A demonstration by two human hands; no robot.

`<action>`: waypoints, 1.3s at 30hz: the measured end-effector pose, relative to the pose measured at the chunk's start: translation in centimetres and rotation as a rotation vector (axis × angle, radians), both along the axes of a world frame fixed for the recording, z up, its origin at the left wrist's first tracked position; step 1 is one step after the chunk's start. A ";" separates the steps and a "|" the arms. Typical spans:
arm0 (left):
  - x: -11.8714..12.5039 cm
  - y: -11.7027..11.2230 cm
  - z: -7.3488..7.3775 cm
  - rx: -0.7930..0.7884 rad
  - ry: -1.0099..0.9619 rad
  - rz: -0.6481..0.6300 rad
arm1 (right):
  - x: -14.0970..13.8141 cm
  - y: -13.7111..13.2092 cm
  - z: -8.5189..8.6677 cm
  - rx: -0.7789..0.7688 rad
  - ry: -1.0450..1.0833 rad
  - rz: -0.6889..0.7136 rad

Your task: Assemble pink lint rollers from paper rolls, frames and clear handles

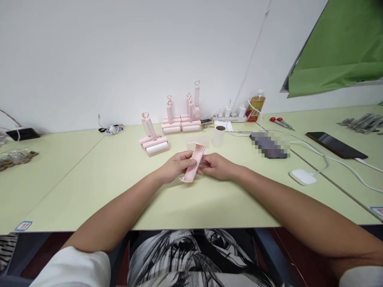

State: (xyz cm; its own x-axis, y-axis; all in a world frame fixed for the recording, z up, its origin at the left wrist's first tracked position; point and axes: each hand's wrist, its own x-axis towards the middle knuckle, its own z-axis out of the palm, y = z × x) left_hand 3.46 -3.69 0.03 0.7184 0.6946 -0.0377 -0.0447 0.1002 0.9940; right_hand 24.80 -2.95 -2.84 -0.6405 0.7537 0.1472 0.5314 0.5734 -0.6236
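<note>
In front of me my left hand [175, 166] is closed around a pink lint roller casing [193, 165], its thumb lying on the open, trough-like inside. The casing is tilted above the table. My right hand [218, 165] is closed just behind the casing's right side; its fingertips are partly hidden, and what they grip is unclear. A roll of white sticky paper [218, 137] with a brown core stands just beyond my right hand. Pale, see-through plastic [206, 142] lies behind the casing.
Assembled pink lint rollers [154, 143] lie at the back left, with several more [182, 123] by the wall. A power strip [230, 118], a drink bottle [256, 105], red-handled tools [282, 122], a phone [335, 145] and a white charger [303, 176] with cables occupy the right.
</note>
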 end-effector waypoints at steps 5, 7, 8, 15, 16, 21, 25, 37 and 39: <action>0.4 -0.2 -0.7 -0.085 -0.121 -0.071 | -0.4 -0.3 -0.1 -0.042 0.027 0.010; 0.2 -0.1 -0.8 -0.106 -0.154 -0.107 | -0.4 -0.4 -0.1 -0.052 0.044 0.019; 0.2 0.0 -0.8 -0.115 -0.169 -0.125 | -0.4 -0.4 -0.1 -0.059 0.050 0.023; 0.1 0.1 -0.9 -0.100 -0.213 -0.127 | -0.5 -0.4 -0.2 -0.075 0.112 0.083; 0.1 0.1 -0.9 -0.091 -0.219 -0.119 | -0.5 -0.4 -0.2 -0.075 0.127 0.098; 0.3 0.0 -0.9 -0.063 -0.260 -0.104 | -0.5 -0.3 -0.1 -0.084 0.164 0.175; 0.4 -0.2 -0.8 -0.067 -0.260 -0.096 | -0.5 -0.4 0.0 -0.098 0.146 0.169; 0.5 -0.6 -0.9 0.028 -0.253 -0.050 | -0.6 -0.6 0.8 -0.070 0.108 0.120; 0.7 -0.7 -0.8 0.039 -0.274 -0.017 | -0.6 -0.6 1.0 -0.060 0.108 0.112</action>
